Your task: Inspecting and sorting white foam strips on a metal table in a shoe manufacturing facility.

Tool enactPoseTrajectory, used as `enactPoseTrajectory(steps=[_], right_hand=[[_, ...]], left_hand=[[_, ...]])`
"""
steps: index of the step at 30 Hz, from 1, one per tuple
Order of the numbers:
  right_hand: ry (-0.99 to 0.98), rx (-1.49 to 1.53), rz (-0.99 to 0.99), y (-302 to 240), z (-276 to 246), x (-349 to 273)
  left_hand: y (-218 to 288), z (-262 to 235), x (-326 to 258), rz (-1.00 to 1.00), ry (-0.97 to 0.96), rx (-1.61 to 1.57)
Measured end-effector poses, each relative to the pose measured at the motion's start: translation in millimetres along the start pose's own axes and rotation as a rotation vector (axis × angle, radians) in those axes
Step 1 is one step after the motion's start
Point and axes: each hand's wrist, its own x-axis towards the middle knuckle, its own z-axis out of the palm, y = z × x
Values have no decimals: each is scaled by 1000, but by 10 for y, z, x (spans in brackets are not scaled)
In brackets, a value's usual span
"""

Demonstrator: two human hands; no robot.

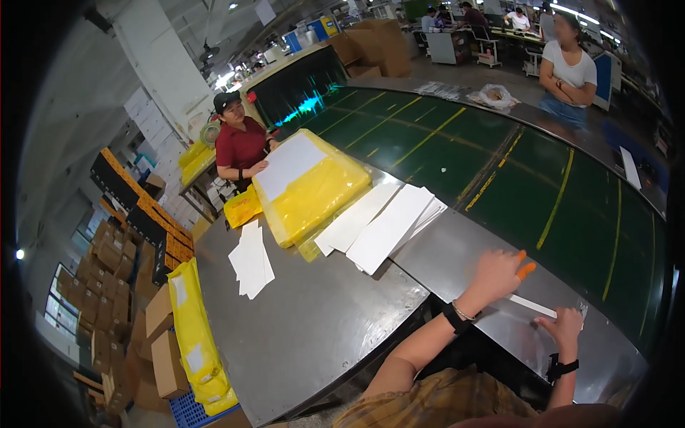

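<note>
My left hand [495, 275], with orange covers on two fingertips, is over the metal table edge beside the green conveyor belt. It is partly smeared by motion, but the orange-tipped fingers look stretched and apart. A narrow white strip, seemingly card or paper seen edge-on [531, 306], spans from beneath that hand to my right hand [566, 327]. The right fingers lie at the strip's far end, thumb apart on the near side; they appear to grip it. Left of my hands, long white sheets [389, 232] lie in an overlapping stack on the metal table [307, 314].
Yellow plastic-wrapped bundles [335, 182] sit beyond the sheets, and more white slips [250, 262] lie left. A person in red [246, 143] stands at the far left; another in white [569, 68] stands across the green belt [428, 135]. Cartons [168, 364] are stacked left.
</note>
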Motion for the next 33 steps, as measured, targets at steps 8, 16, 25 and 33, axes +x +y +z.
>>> enactPoseTrajectory(steps=[8,16,25,33], right_hand=[[-65,-17,14,-49,-73,30],[-6,84,234,164,-250,-48],[543,591,314,605,317,-229],[489,1342,713,433,490,-285]], left_hand=[[-93,445,-148,-214,-233,-53],[-117,452,-175,-168,-197,-25],[-93,485,-200,-159,-194,-60],[-181,457,-195,-198,-194,-50]])
